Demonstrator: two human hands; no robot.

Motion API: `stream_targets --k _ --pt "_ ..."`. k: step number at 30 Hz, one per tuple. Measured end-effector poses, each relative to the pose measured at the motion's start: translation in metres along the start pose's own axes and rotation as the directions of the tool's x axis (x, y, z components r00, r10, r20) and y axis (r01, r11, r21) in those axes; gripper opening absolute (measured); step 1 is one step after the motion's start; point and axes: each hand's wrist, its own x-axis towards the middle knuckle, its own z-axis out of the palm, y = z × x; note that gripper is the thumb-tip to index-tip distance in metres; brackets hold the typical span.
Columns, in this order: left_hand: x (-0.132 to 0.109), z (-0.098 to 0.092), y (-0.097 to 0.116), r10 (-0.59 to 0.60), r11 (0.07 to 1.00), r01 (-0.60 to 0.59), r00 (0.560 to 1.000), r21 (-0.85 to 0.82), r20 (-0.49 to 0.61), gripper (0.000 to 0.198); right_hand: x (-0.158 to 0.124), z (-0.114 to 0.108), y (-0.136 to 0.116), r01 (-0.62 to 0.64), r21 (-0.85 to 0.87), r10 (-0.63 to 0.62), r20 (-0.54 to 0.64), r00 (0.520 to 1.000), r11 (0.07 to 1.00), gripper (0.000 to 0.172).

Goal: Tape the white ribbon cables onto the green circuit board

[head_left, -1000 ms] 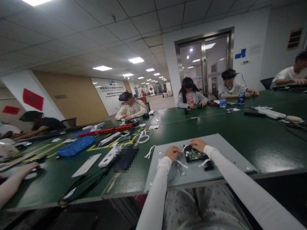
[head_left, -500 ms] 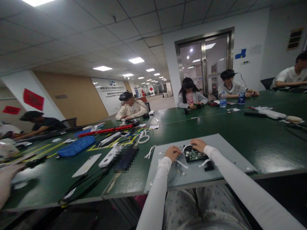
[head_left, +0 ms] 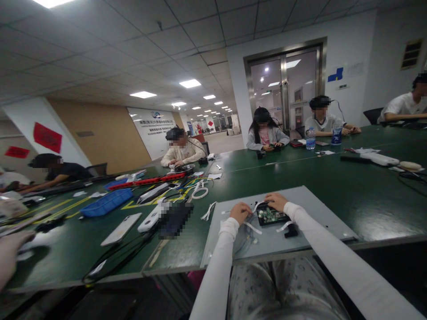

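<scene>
A green circuit board in a black case [head_left: 271, 216] lies on a grey metal panel [head_left: 310, 209] in front of me. My right hand [head_left: 276, 201] rests at the case's upper edge, its fingers bent over it. My left hand [head_left: 240, 212] is just left of the case, fingertips pinched together; what they hold is too small to tell. A pale strip [head_left: 257, 206] lies between the two hands. Below my left hand, thin clear wires [head_left: 247, 238] and a white tape strip [head_left: 253, 228] lie on the panel. A small black part [head_left: 291, 230] sits below the case, beside another white strip [head_left: 282, 227].
To the left on the green table [head_left: 187, 249] are a white phone [head_left: 121, 229], a white device [head_left: 151, 219], a blue tray [head_left: 106, 203] and cable ties [head_left: 208, 211]. A power strip [head_left: 380, 158] and bottles [head_left: 310, 138] stand farther right. Several people sit around the table.
My hands stay almost still at the circuit board case. At the far left edge, another person's hand has shifted slightly.
</scene>
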Motion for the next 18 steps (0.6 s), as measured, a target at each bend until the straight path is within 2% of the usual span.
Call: stream_targets --k 11,18 --pt "-0.0012 -0.0004 0.0025 -0.017 1.0 0.017 1.0 -0.014 -0.015 0.021 -0.0003 0.0015 0.0029 0.0 0.0 0.0 -0.01 1.0 1.0 0.038" --pt "-0.0015 -0.0015 0.0039 -0.03 1.0 0.03 0.999 0.007 -0.01 0.022 0.0 0.0007 0.0008 0.001 -0.001 -0.001 0.001 1.0 1.0 0.03"
